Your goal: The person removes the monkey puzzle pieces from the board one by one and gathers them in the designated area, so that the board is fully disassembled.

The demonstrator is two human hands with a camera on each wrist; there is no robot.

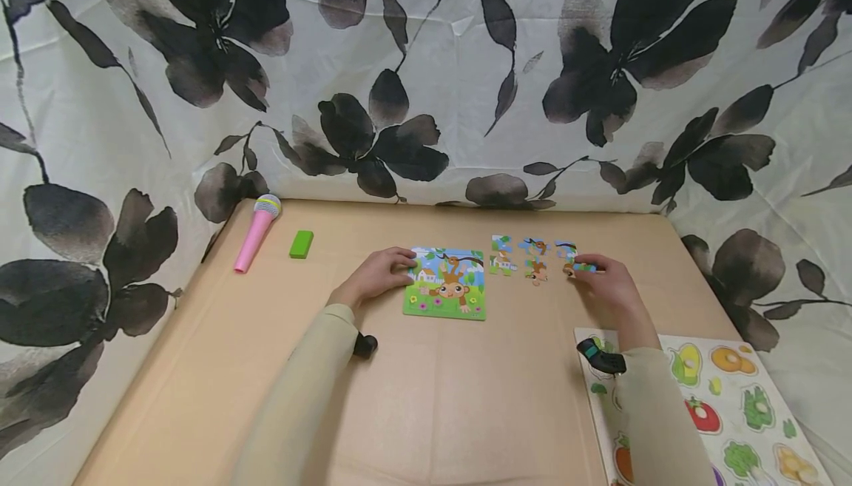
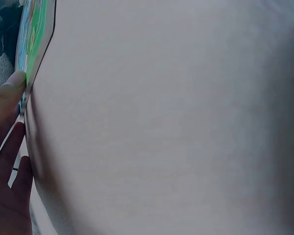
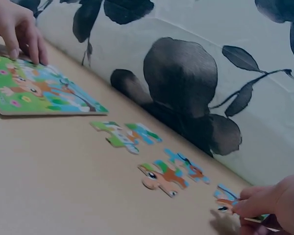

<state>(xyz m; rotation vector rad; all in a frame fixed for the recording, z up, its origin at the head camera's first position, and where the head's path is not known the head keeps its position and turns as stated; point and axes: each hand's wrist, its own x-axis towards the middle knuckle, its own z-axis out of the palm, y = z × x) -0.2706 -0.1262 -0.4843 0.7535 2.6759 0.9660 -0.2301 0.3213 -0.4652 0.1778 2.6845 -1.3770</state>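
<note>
A square monkey jigsaw board (image 1: 444,286) lies flat on the table, its face a bright picture of a hanging monkey. My left hand (image 1: 376,275) touches its left edge, thumb tip (image 2: 17,78) on the board's rim and the other fingers fairly straight. To the right of the board, loose jigsaw pieces stand in small groups: a house group (image 1: 502,260), a monkey-face piece (image 3: 161,178) with a branch piece (image 1: 535,246) behind it. My right hand (image 1: 609,282) pinches a green and blue jigsaw piece (image 1: 584,267) at the rightmost group, its fingers partly covering it.
A pink toy microphone (image 1: 256,234) and a green block (image 1: 302,244) lie at the far left of the table (image 1: 413,397). A white vegetable picture board (image 1: 725,368) lies under my right forearm. Floral cloth (image 1: 466,101) rises behind the table's back edge.
</note>
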